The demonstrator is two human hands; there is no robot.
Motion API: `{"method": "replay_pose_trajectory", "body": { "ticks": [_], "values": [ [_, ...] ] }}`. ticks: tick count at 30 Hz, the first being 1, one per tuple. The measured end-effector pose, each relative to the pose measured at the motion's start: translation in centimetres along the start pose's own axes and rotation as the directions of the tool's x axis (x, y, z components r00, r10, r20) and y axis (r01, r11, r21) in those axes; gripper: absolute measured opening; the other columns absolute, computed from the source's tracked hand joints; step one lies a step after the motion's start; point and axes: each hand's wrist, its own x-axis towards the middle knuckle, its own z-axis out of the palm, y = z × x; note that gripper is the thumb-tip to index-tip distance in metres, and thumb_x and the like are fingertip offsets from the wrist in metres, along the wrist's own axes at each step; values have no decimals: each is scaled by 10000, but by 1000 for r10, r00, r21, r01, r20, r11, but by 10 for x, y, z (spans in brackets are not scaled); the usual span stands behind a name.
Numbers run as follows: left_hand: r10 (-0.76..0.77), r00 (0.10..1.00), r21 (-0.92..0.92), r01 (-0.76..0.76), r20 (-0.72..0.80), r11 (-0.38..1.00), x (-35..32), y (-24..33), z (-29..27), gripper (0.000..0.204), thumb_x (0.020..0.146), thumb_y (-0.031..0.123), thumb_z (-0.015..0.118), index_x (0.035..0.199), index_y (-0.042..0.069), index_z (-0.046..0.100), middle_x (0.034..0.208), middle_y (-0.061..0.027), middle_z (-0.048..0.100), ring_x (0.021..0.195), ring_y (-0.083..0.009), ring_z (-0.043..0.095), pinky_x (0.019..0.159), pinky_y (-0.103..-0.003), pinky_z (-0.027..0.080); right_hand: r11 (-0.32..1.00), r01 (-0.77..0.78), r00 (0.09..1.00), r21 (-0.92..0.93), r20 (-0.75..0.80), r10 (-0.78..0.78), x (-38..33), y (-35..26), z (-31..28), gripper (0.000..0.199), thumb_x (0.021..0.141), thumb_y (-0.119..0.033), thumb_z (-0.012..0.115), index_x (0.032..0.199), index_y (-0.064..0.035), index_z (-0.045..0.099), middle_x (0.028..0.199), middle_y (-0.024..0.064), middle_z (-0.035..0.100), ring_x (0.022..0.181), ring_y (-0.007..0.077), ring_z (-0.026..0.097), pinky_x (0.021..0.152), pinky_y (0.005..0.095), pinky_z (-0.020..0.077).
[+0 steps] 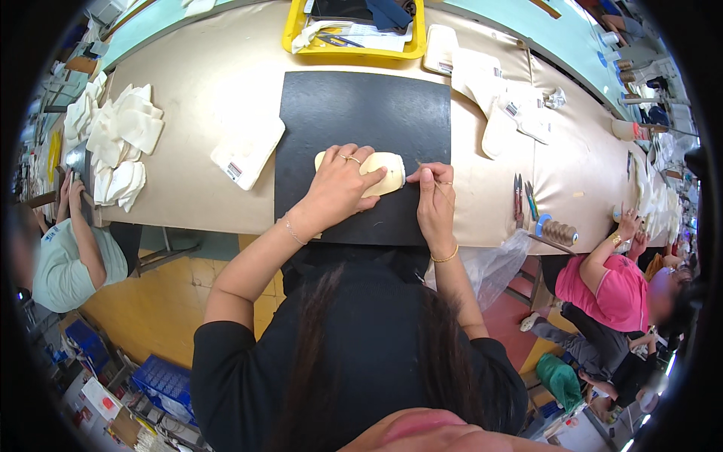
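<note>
A cream, rounded, insole-shaped pad (389,179) lies on a black mat (367,105) in front of me. It has a whitish edge at its right end and a small dark spot near that end. My left hand (343,184) grips it from above, fingers across its far side and thumb on its top, hiding its left part. Just off the pad's right end, my right hand (434,200) is closed in a pinch, index fingertip close to the edge. Whatever it pinches is too small to make out.
Beyond the mat stands a yellow tray (354,53). Similar pale pieces (248,154) lie left of the mat, with more at right and a heap (124,128) far left. Red-handled snips (518,197) and a brown thread spool (559,231) sit at right. Co-workers flank me.
</note>
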Motion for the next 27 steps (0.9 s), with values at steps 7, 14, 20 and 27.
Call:
{"method": "replay_pose_trajectory", "body": {
  "ticks": [7,14,20,27],
  "values": [
    [-68,997,85,64,46,994,1,12,0,527,749,272,818,1249,182,679,1383,-155,540,1300,-321,483,1165,-523,303,940,205,977,-272,118,-179,20,-11,5,208,972,-149,656,882,35,694,771,117,669,676,210,627,658,310,488],
    [-4,1000,25,4,-22,1000,1,7,2,515,737,237,804,1229,160,674,1371,-176,551,1290,-355,486,1131,-517,337,835,385,921,-394,100,-377,21,-5,13,102,890,-107,686,825,-32,708,820,113,693,763,284,660,707,378,522],
    [4,1000,70,-3,-13,998,7,15,-4,512,674,175,827,1162,88,699,1301,-230,598,1204,-399,544,1034,-502,417,772,386,921,-504,262,-289,29,-10,11,178,812,-269,704,794,-93,713,784,101,700,812,291,699,694,431,537],
    [10,998,103,-15,55,995,4,-8,15,569,712,223,838,1245,114,672,1360,-232,529,1234,-413,517,1062,-508,399,798,362,932,-481,217,-292,25,0,14,189,801,-252,712,831,-65,711,769,115,698,803,308,699,684,418,543]
  ]
}}
